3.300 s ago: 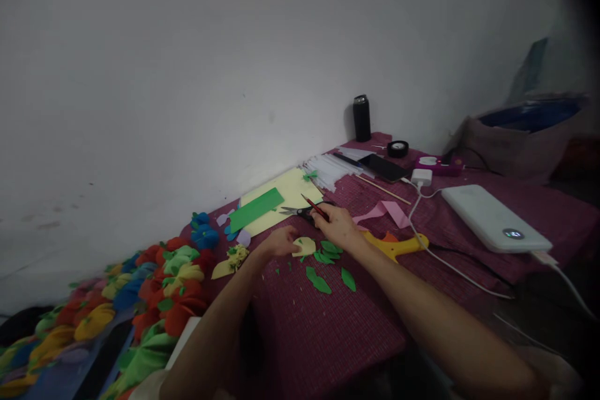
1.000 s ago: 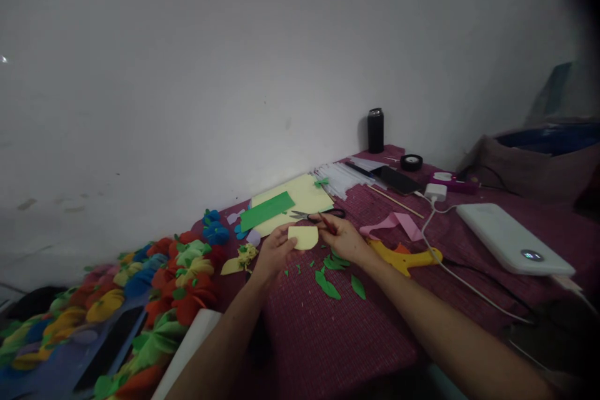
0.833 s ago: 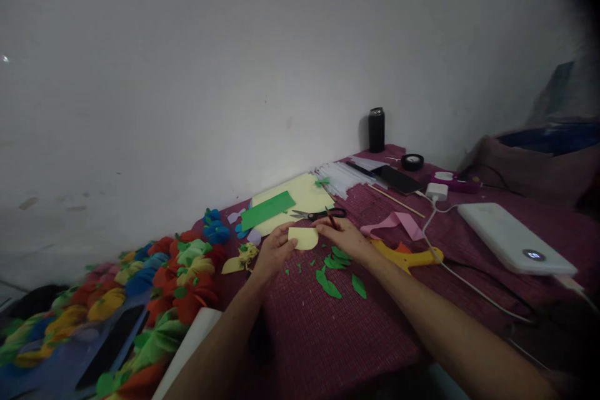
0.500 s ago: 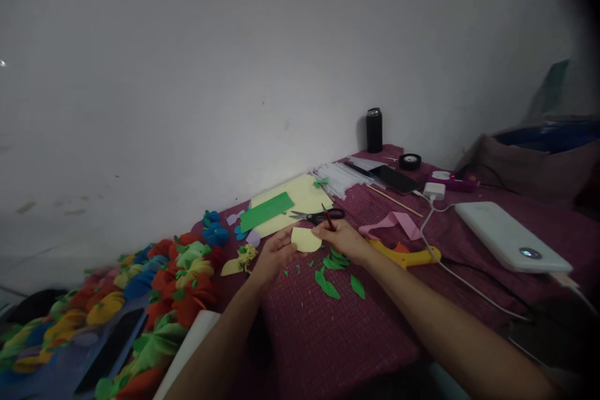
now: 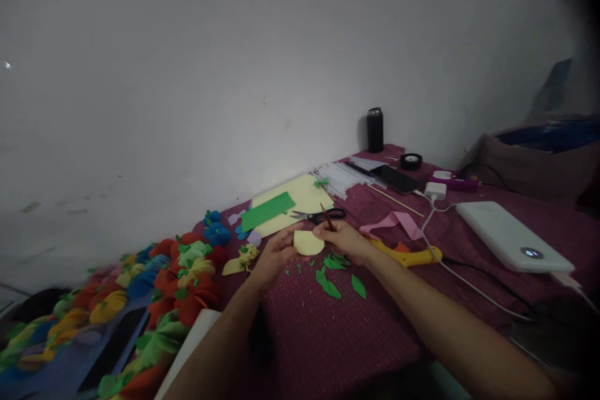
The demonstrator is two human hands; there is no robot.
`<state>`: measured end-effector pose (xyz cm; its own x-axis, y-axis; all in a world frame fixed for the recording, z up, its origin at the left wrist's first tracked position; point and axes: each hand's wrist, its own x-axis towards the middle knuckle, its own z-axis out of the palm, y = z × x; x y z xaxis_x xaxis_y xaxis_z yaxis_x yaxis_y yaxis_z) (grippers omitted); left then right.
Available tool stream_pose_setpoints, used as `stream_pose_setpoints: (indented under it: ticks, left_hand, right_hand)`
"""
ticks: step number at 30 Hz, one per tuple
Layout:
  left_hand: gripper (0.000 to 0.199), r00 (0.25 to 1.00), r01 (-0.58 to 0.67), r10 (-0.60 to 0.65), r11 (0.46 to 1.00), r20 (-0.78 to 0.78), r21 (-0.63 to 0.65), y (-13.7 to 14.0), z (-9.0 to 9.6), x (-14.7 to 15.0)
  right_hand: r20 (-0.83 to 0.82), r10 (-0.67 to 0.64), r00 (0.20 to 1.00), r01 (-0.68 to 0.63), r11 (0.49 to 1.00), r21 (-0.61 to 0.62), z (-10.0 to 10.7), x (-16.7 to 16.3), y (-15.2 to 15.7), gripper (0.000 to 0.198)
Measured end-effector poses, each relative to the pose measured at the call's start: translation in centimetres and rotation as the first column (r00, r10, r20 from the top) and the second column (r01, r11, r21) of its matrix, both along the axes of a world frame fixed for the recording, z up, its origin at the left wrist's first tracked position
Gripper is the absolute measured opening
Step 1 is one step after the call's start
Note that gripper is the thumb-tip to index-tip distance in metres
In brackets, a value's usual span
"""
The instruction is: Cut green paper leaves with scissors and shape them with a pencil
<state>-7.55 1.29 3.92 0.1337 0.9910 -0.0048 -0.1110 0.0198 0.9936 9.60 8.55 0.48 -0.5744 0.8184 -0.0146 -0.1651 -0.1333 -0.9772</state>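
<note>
The hands partly hide pencil and yellow piece.

Left arm and right arm extend forward, converging. Left hand: fingers curved, palm facing inward. Right hand: thumb and fingers pinched. Hands are near each other, not touching.
</note>
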Motion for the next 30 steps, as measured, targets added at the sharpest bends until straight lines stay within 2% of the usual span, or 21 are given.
stream_pose_setpoints:
  ticks: [6,9,12,14,16,19,23,26,30]
  left_hand:
    - [0.053,0.999,0.002,-0.001,1.000,-0.037,0.014,-0.3,0.1,0.0]
    - [0.059,0.991,0.032,-0.022,0.997,-0.129,0.069,-0.2,-0.2,-0.1]
    - [0.047,0.961,-0.052,0.089,0.988,-0.261,0.147,0.3,-0.8,-0.2]
    - [0.030,0.941,-0.125,0.170,0.978,-0.292,0.166,0.8,-1.2,-0.4]
    - [0.025,0.932,-0.173,0.212,0.973,-0.294,0.156,1.2,-1.3,-0.7]
    - [0.029,0.926,-0.201,0.231,0.971,-0.298,0.128,1.4,-1.2,-1.1]
    - [0.029,0.929,-0.166,0.190,0.981,-0.318,0.102,1.0,-0.9,-1.1]
    - [0.036,0.931,-0.145,0.173,0.984,-0.322,0.108,0.8,-0.7,-0.7]
    - [0.039,0.927,-0.144,0.177,0.982,-0.330,0.121,1.0,-0.9,-0.4]
  right_hand:
    - [-0.034,0.025,0.999,-0.028,0.997,-0.073,-0.2,0.1,0.2,0.032]
    - [-0.055,0.044,0.998,-0.049,0.993,-0.106,-0.4,0.2,0.3,0.031]
    - [-0.053,0.109,0.993,-0.115,0.985,-0.130,-0.4,0.3,0.3,0.031]
    - [-0.041,0.162,0.986,-0.166,0.977,-0.136,-0.4,0.4,0.3,0.033]
    - [-0.034,0.182,0.983,-0.185,0.974,-0.131,-0.3,0.4,0.4,0.042]
    - [-0.037,0.139,0.990,-0.142,0.986,-0.089,-0.2,0.4,0.4,0.048]
    - [-0.044,0.044,0.998,-0.044,0.999,0.013,-0.3,0.1,0.3,0.031]
    - [-0.071,-0.014,0.997,0.021,0.996,0.091,-0.5,-0.2,0.3,0.031]
    - [-0.041,-0.011,0.999,0.017,0.988,0.151,-0.9,-0.5,0.4,0.024]
